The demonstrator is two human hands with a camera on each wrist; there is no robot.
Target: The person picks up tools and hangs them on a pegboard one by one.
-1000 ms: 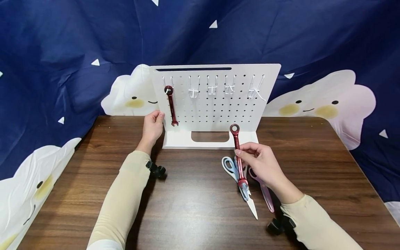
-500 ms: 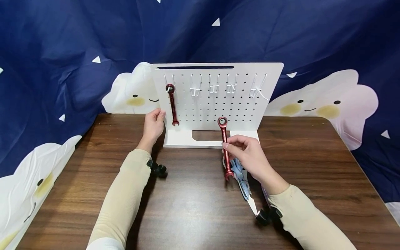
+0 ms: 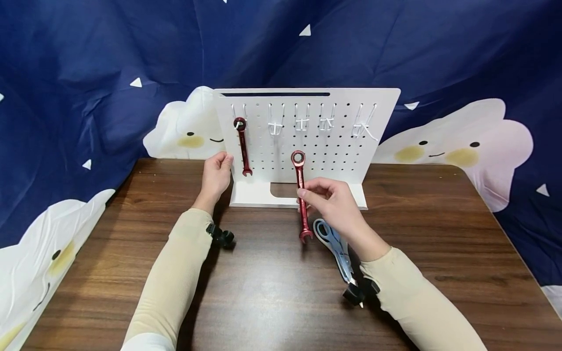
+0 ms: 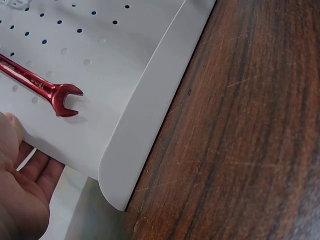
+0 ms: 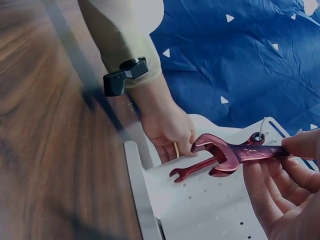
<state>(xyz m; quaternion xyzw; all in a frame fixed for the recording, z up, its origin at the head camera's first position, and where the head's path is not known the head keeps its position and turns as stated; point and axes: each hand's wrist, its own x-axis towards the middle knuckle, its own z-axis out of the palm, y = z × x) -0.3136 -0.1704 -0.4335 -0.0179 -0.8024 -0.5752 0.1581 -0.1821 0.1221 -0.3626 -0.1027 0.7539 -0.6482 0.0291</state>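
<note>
My right hand [image 3: 331, 204] pinches a red combination wrench [image 3: 301, 197] by its shaft, ring end up, in front of the white pegboard [image 3: 333, 151]. In the right wrist view the open end of this held wrench [image 5: 225, 155] points toward the camera. With thumb and fingers, my left hand [image 3: 216, 178] grips the pegboard's left edge; in the left wrist view its fingers [image 4: 42, 172] reach behind the board. A second red wrench [image 3: 243, 148] hangs by its ring from the leftmost hook, close to the left hand.
Several white wire hooks [image 3: 302, 124] line the upper pegboard. Blue-handled scissors [image 3: 335, 248] lie on the wooden table [image 3: 263, 282] below the right hand, their blade partly covered by the black wrist camera [image 3: 357, 292]. A blue cloud-print curtain [image 3: 281, 44] hangs behind.
My right hand has carried the wrench left and up, away from above the scissors toward the board's middle. The pink-handled scissors are now hidden behind the right arm. My left hand keeps its hold.
</note>
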